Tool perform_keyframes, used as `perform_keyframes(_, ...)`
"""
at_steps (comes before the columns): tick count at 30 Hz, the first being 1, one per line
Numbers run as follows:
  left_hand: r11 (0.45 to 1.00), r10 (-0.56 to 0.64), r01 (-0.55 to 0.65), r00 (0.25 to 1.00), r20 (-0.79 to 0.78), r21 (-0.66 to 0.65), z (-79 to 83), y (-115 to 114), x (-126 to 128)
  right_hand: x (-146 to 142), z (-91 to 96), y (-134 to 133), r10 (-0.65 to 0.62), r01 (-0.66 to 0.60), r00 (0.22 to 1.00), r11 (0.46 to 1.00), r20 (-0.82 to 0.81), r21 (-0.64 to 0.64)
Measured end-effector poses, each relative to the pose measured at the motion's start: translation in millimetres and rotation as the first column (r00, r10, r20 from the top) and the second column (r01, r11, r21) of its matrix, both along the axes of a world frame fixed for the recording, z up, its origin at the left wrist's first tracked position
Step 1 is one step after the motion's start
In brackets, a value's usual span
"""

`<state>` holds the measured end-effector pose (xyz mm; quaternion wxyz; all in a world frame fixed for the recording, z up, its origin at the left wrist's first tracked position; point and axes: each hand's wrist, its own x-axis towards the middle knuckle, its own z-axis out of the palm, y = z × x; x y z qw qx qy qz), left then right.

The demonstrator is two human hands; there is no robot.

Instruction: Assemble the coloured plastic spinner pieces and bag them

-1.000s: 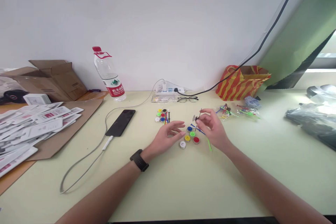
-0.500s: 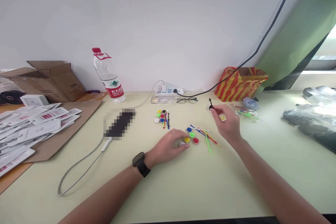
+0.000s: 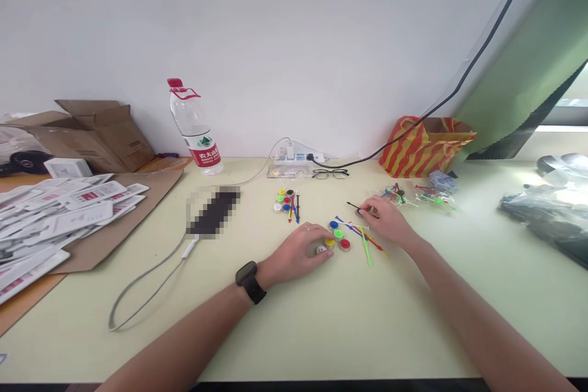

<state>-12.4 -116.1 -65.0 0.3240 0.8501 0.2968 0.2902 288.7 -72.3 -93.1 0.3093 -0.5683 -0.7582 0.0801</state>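
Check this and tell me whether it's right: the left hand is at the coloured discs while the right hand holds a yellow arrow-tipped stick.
Wrong colour: in the head view, the right hand holds a black arrow-tipped stick, not a yellow one. The left hand is at the coloured discs, as stated.

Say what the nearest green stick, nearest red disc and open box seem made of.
Green stick: probably smooth plastic, by its vivid, even colour. Red disc: likely plastic, opaque red top over clear-looking rim. Open box: apparently matte cardboard, brown with folded flaps.
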Motion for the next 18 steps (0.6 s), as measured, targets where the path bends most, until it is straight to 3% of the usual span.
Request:
perform_keyframes(6,0.999,-0.031,0.032,0.999,-0.019,0.019,0.9,-0.9,-0.6,-13.5,14.5,-11.0,0.001,-0.002,1.0,0.994,0.003,0.107)
perform_keyframes(11,0.996,-0.054,0.055,0.998,-0.021,0.065,1.2,0.5,-1.8,-30.5,24.0,-25.3,0.198,-0.2,0.98,0.978,-0.032,-0.055)
perform_keyframes(18,0.997,0.016,-0.014,1.0,-0.022,0.078,-2.6,7.7,-4.3,-38.3,22.4,-34.7,0.241,-0.228,0.968,0.96,0.065,-0.163)
